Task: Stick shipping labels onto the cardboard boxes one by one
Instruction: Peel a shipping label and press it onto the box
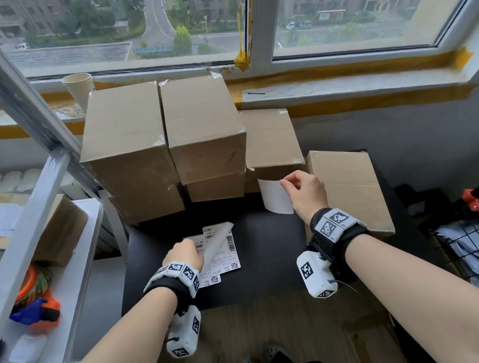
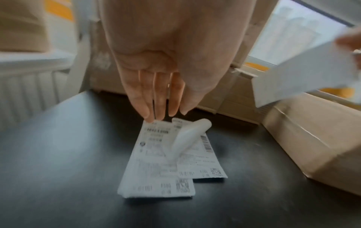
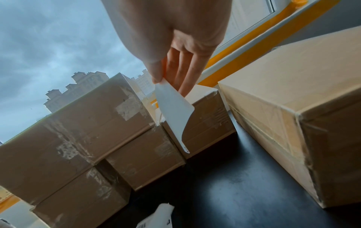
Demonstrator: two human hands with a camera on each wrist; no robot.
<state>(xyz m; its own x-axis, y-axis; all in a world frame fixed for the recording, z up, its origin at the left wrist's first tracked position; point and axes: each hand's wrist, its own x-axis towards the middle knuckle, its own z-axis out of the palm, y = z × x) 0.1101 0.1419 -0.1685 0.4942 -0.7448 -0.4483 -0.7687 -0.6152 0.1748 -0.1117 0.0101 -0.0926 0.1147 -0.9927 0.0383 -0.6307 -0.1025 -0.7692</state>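
Black worktop (image 1: pixel 268 251). Shipping labels (image 1: pixel 225 258): two overlapping, printed with barcodes and QR codes, text too small to read; a curled white backing strip (image 1: pixel 219 241) lies across them. Left hand (image 1: pixel 184 258): fingers straight, tips touching the labels' far edge, holding nothing. Right hand (image 1: pixel 306 192): thumb and fingers pinch one blank-sided label (image 1: pixel 276 196), held in the air. Cardboard boxes: taped stack (image 1: pixel 164 141) behind; low box (image 1: pixel 269 140) beyond the lifted label; long box (image 1: pixel 350 188) at right. Paper cup (image 1: pixel 78 88) on windowsill.
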